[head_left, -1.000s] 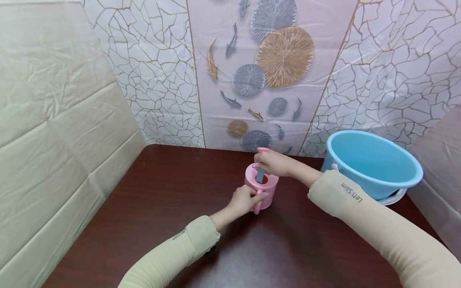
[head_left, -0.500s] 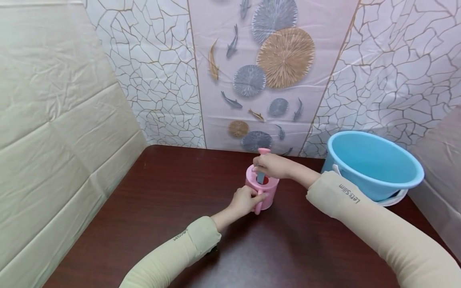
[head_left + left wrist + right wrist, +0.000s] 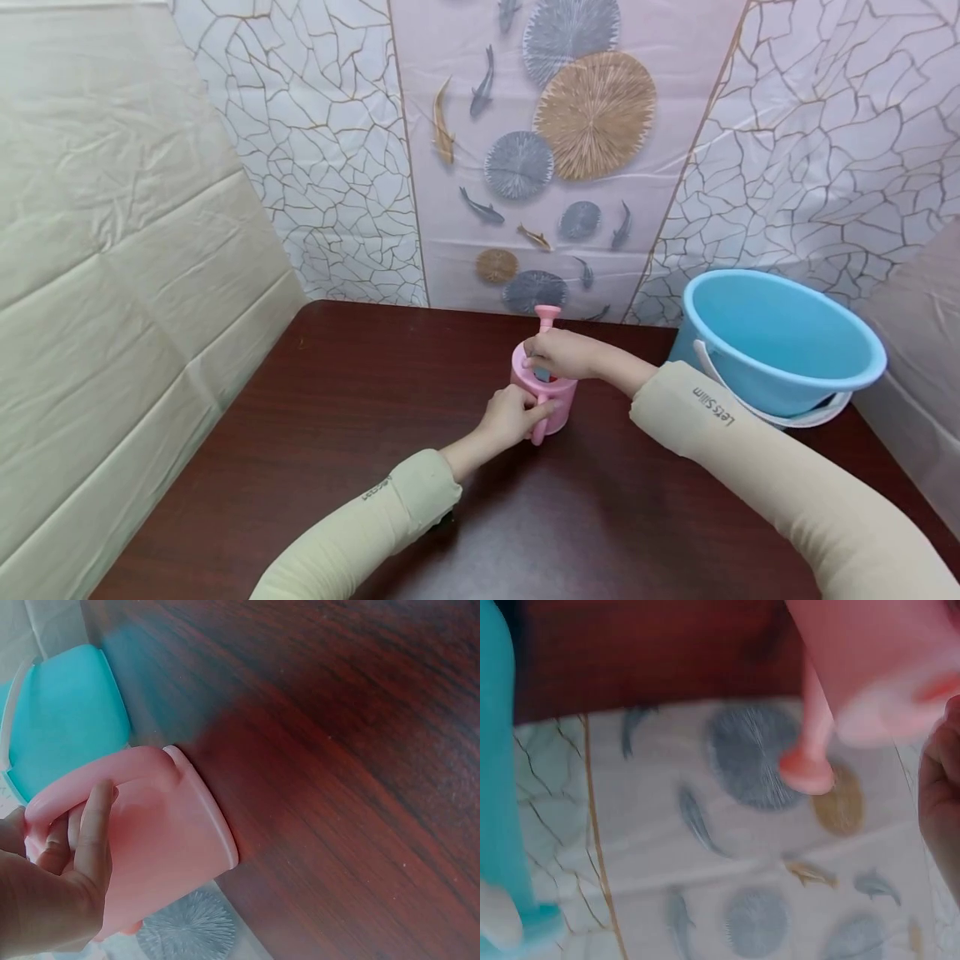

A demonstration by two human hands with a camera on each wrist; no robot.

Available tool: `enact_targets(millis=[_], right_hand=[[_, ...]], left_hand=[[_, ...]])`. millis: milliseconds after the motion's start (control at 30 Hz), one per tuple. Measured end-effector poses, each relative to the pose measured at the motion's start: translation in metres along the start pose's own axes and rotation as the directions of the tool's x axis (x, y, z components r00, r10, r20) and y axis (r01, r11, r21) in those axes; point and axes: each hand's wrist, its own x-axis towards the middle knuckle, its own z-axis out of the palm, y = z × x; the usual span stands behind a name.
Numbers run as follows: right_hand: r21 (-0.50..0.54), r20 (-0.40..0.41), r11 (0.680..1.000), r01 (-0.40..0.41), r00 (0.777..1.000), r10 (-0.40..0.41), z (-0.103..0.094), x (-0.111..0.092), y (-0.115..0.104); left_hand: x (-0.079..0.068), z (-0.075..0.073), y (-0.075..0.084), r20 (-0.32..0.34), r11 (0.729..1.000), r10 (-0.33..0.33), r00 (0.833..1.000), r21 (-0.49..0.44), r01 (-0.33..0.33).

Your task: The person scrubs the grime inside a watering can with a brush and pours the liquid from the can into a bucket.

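The left grip [image 3: 508, 417] is curled round the handle [image 3: 539, 429] of the pink watering can [image 3: 557, 421], which stands upright near the counter's [image 3: 375, 400] far edge. Right over the can's opening, the right grip [image 3: 564, 353] pinches a mostly hidden grey-blue piece [image 3: 542, 375]. A blue bucket [image 3: 772, 392] fills the far right corner.

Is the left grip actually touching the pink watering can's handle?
Touching. The left wrist view shows it: the left grip has its fingers curled around the handle of the pink watering can.
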Motion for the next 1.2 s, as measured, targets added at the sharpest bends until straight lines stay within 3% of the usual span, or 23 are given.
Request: enact_targets(millis=[200,433,567,733,900,1200], right_hand=[[-0.017,0.014,1.0,0.002,1.0,-0.002,0.0,0.0,-0.001],[0.101,0.091,0.992,0.073,0.992,-0.083,-0.026,-0.004,0.003],[0.092,0.116,0.99,0.104,0.987,-0.114,-0.036,-0.004,0.002],[0.045,0.152,0.99,0.137,0.978,-0.142,-0.034,0.001,0.0],[0.076,0.197,0.99,0.122,0.971,-0.135,-0.024,0.002,0.005],[0.03,0.189,0.986,0.163,0.968,-0.165,-0.018,0.0,0.009]], left_hand=[[0.0,-0.001,0.0,-0.007,1.0,-0.004,1.0,0.006,0.004],[-0.001,0.001,-0.001,0.007,1.0,-0.018,1.0,-0.025,0.018],[-0.002,0.002,-0.002,0.004,1.0,-0.021,1.0,-0.02,0.021],[-0.001,0.003,-0.001,0.001,1.0,0.002,1.0,-0.019,-0.002],[0.0,0.002,0.0,-0.031,1.0,0.02,0.999,0.02,-0.02],[0.001,0.001,-0.001,-0.044,1.0,0.012,0.999,0.02,-0.011]])
